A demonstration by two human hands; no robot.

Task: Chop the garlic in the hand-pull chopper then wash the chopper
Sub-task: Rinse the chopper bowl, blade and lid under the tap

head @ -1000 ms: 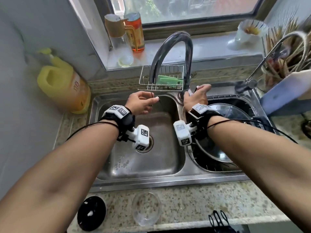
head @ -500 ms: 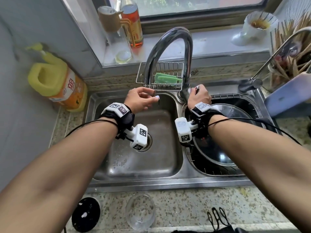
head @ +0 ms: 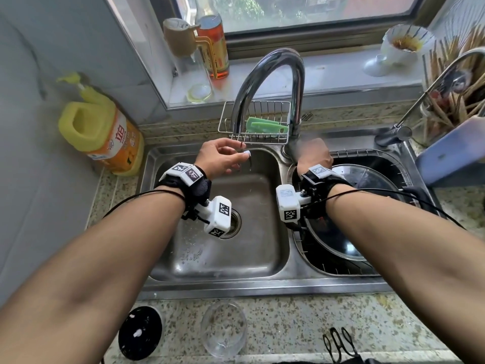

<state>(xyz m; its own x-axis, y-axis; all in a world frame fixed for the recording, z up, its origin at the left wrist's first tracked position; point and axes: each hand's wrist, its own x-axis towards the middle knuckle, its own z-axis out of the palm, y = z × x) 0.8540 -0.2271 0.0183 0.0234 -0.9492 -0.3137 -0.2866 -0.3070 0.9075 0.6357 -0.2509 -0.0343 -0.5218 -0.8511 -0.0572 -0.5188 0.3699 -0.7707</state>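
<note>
Looking down over a steel double sink (head: 210,288) with both forearms reaching in; left hand (head: 220,158) is up by the spout end of the big curved faucet (head: 273,74), over the left basin, fingers curled and pinching a small piece (head: 247,153) that looks whitish with something thin and dark hanging below it; honestly can't tell what it is; right hand (head: 313,156) is blurry, closed round the foot of the faucet between the two basins, fingers mostly hidden from this angle; the chopper is in bits on the speckled counter (head: 288,324) in front of the sink; clear chopper bowl (head: 223,329) stands upright near the front edge, and the round black chopper lid (head: 139,332) lies flat to its left, near it but not touching; some black loopy thing (head: 338,342) sits further right at the counter edge, can't make it out; right basin holds a glass pot lid (head: 349,219) on a dark rack; behind the faucet a wire basket (head: 262,140) has a green item (head: 265,126) in it; yellow detergent bottle (head: 99,132) stands left of the sink by the wall; on the windowsill there's an amber bottle (head: 214,48), and a white cup (head: 401,48) off to the right; both wrists wear black straps with white tagged blocks (head: 219,216)
</note>
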